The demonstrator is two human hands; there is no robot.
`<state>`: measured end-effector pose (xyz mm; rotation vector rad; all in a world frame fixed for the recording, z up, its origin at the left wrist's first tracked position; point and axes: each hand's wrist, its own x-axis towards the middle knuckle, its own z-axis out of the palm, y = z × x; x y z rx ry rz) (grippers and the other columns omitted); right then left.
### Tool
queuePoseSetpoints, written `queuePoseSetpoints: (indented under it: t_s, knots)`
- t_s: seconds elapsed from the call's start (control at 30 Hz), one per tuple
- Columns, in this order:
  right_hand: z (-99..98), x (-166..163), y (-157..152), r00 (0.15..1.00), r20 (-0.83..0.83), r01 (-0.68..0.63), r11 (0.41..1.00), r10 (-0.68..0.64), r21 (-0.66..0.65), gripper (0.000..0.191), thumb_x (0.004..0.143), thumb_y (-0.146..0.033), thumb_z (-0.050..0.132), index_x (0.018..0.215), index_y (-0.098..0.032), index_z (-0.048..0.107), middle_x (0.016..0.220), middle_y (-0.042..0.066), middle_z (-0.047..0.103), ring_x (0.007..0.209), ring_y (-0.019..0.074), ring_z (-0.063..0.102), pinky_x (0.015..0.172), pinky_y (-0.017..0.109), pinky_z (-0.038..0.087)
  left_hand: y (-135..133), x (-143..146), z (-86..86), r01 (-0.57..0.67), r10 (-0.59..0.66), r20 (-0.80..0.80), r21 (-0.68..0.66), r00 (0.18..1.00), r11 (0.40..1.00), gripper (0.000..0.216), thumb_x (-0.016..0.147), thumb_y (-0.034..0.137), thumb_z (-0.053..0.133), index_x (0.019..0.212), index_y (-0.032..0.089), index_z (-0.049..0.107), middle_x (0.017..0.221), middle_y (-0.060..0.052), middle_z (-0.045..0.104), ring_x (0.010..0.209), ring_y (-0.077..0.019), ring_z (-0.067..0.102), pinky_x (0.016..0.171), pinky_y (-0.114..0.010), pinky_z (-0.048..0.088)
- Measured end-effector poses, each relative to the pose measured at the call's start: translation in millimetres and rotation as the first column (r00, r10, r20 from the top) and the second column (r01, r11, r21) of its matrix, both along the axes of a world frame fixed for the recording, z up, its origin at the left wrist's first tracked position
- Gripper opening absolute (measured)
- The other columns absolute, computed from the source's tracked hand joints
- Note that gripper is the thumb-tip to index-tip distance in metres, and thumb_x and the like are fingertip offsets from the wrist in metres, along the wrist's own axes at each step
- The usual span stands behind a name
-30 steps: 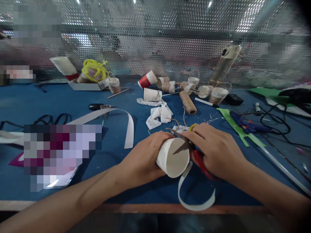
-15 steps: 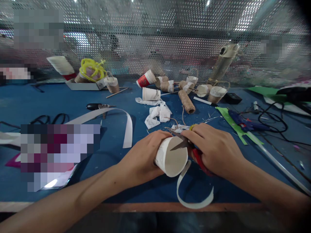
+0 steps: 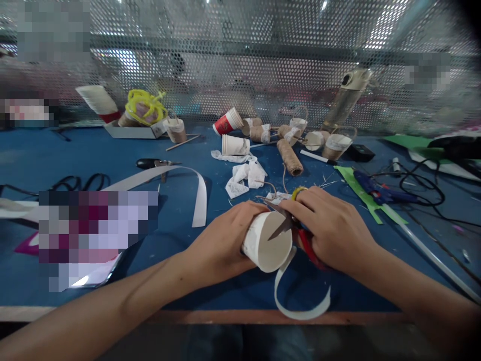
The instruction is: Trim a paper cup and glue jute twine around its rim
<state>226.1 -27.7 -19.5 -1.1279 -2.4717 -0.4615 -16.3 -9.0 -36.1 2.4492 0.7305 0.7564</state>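
Observation:
My left hand (image 3: 225, 238) is wrapped around a white paper cup (image 3: 276, 250), its open mouth tilted toward me. In my right hand (image 3: 330, 220) is a pair of scissors (image 3: 310, 249) with red and yellow handles. Their blades are parted at the cup's rim, one lying across the mouth and the other outside the wall. A curled strip of white paper (image 3: 300, 316) hangs from the rim below the scissors. My fingers hide the cup's far side and part of the scissor handles.
Behind stand twine-wrapped cups (image 3: 335, 146), a twine roll (image 3: 289, 157) and stacked paper cups (image 3: 235, 145). Crumpled white lace (image 3: 246, 175) lies beyond my hands. At right is a blue glue gun (image 3: 383, 189) with a cord; at left, a white ribbon (image 3: 200, 200) and a blurred-out screen (image 3: 97, 235).
The scissor blades have shifted only slightly at the rim. The whole view has moved a little; both hands keep their hold and the paper strip still hangs.

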Motion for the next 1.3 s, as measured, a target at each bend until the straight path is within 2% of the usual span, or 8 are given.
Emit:
queuePoseSetpoints:
  t_s: [0.3,0.6,0.87,1.1,1.3]
  knots:
    - [-0.4,1.0,0.6,1.0,0.003,0.003,1.0,-0.003,0.01,0.038,0.088,-0.006,0.049,0.122,-0.014,0.065,0.098,0.013,0.064,0.092,0.0292,0.054,0.077,0.042,0.048,-0.8,1.4,0.2,0.0,0.0,-0.01,-0.001,1.0,1.0,0.06,0.078,0.023,0.076,0.124,0.028,0.039,0.127,-0.009,0.063,0.116,-0.0295,0.065,0.096,-0.045,0.055]
    - [-2.0,0.6,0.6,1.0,-0.012,0.005,1.0,-0.005,-0.012,0.03,0.088,-0.006,0.051,0.112,-0.014,0.068,0.094,0.012,0.066,0.087,0.0267,0.056,0.072,0.038,0.048,-0.3,-0.2,0.5,0.0,0.0,-0.029,-0.007,1.0,1.0,0.06,0.078,0.024,0.077,0.124,0.028,0.04,0.125,-0.009,0.062,0.114,-0.0305,0.066,0.093,-0.046,0.057]
    - [-0.1,-1.5,-0.7,1.0,-0.017,0.016,1.0,-0.016,-0.024,0.038,0.087,-0.005,0.049,0.121,-0.014,0.065,0.1,0.013,0.064,0.093,0.0305,0.055,0.078,0.043,0.048,-0.8,0.3,3.6,0.003,-0.003,-0.049,0.004,0.999,1.0,0.057,0.079,0.024,0.076,0.123,0.028,0.038,0.126,-0.01,0.063,0.117,-0.0298,0.065,0.096,-0.044,0.057]
    - [-2.3,-3.2,-2.8,0.998,-0.061,0.013,1.0,-0.014,-0.012,0.031,0.09,-0.009,0.05,0.116,-0.014,0.066,0.096,0.012,0.068,0.088,0.0271,0.06,0.07,0.038,0.048,-1.2,-1.4,-2.3,0.002,-0.002,-0.002,0.045,1.0,0.999,0.057,0.084,0.03,0.074,0.128,0.027,0.039,0.126,-0.012,0.062,0.116,-0.031,0.065,0.094,-0.046,0.057]
    - [-4.2,-2.8,-3.5,0.995,-0.093,0.037,0.999,-0.035,0.014,0.031,0.089,-0.01,0.05,0.115,-0.014,0.067,0.096,0.011,0.071,0.086,0.0261,0.064,0.064,0.035,0.047,-0.8,-1.0,-2.1,-0.011,0.012,-0.006,0.081,1.0,0.997,0.059,0.083,0.029,0.073,0.13,0.026,0.038,0.127,-0.014,0.061,0.115,-0.0323,0.065,0.092,-0.046,0.058]
